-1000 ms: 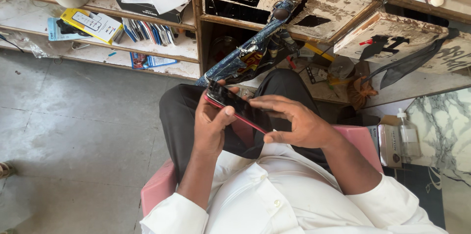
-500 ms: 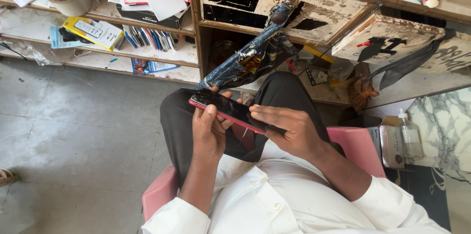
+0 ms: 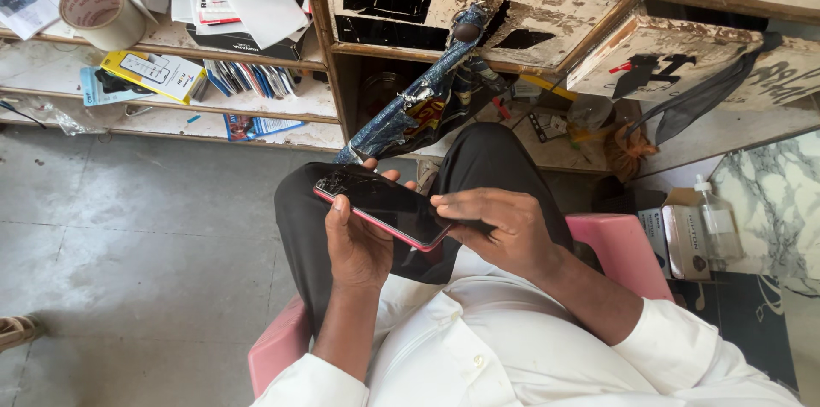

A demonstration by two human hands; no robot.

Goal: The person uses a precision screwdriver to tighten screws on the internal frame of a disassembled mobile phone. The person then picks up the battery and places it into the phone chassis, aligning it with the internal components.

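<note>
A dark smartphone (image 3: 386, 204) with a red edge and a cracked screen lies across my lap, screen up. My left hand (image 3: 354, 240) cups it from beneath, thumb on the near edge and fingertips showing at the far edge. My right hand (image 3: 504, 228) holds the phone's right end, fingers over the screen corner. I sit on a pink chair (image 3: 615, 245) in black trousers and a white shirt.
A worn wooden desk (image 3: 547, 14) with open drawers stands ahead, a crumpled dark foil wrap (image 3: 418, 104) hanging from it. Left shelves (image 3: 171, 91) hold papers, a tape roll (image 3: 98, 14), a yellow box and booklets. A clear bottle (image 3: 716, 219) and a box sit right.
The phone has tilted flatter and shifted a little left in my lap. My right hand slid from above the screen to its right end.
</note>
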